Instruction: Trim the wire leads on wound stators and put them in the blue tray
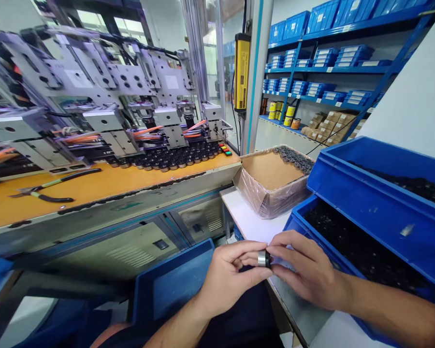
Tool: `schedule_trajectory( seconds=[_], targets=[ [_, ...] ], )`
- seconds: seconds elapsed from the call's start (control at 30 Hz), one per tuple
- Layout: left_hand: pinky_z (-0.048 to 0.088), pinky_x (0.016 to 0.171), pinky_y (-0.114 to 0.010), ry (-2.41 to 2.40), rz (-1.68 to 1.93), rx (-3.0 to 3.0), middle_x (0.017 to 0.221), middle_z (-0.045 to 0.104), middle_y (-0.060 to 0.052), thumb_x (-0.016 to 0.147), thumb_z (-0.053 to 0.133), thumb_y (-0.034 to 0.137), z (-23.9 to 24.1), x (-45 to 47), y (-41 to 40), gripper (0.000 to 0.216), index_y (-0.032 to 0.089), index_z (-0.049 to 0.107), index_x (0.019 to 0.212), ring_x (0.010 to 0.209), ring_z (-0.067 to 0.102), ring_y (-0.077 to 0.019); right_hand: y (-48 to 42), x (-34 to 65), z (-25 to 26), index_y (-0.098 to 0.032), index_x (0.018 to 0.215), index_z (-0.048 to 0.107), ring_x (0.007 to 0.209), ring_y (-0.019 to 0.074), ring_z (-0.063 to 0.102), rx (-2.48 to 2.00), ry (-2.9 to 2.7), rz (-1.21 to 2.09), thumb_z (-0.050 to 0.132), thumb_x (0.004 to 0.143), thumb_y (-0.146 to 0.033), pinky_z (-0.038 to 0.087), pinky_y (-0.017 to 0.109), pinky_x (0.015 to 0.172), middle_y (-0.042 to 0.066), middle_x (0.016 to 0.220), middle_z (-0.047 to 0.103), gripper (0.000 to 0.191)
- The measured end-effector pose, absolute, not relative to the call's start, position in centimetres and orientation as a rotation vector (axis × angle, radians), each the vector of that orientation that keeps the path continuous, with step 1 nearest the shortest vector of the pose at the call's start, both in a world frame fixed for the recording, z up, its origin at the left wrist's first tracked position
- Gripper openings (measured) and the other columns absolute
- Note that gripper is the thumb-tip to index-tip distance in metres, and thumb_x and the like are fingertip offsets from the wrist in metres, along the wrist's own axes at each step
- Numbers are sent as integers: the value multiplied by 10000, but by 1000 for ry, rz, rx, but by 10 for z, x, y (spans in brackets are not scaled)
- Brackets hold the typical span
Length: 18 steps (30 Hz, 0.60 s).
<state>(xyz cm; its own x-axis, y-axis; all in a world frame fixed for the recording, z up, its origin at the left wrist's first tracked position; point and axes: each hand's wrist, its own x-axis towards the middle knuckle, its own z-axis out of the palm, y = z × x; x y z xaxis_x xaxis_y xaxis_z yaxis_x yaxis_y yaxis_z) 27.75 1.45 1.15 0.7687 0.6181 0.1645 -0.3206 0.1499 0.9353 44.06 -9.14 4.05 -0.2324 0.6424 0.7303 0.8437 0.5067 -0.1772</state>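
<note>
Gleaming silver, the cylinder (263,258) ends black.

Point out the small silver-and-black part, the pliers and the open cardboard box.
Silver-and-black part (262,259): head view, on its silver side.
Pliers (63,180): head view, on one handle.
Cardboard box (282,197): head view, on its plastic-covered outer wall.

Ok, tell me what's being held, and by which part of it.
A small silver-and-black cylinder: the left fingers hold it around its silver side, and the right fingers are at its black end.
</note>
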Motion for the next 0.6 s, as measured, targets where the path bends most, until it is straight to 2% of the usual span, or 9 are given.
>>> schedule_trajectory(
  seconds=[0.2,0.6],
  targets=[
    [592,738,-158,228,694,1206,852,812,-25,643,842,61,12,278,15,373,212,792,980,762,760,-126,-90,441,41,-90,1160,577,918,181,632,-1183,-1986,-351,577,955,-108,587,298,782,120,1001,639,206],
    [588,735,-140,201,680,1198,866,814,-16,643,829,20,12,277,15,403,219,790,991,768,761,-117,-89,442,37,-77,1168,587,957,204,622,-1161,-2015,-374,579,944,-86,577,355,801,139,1036,637,224]
  ],
)
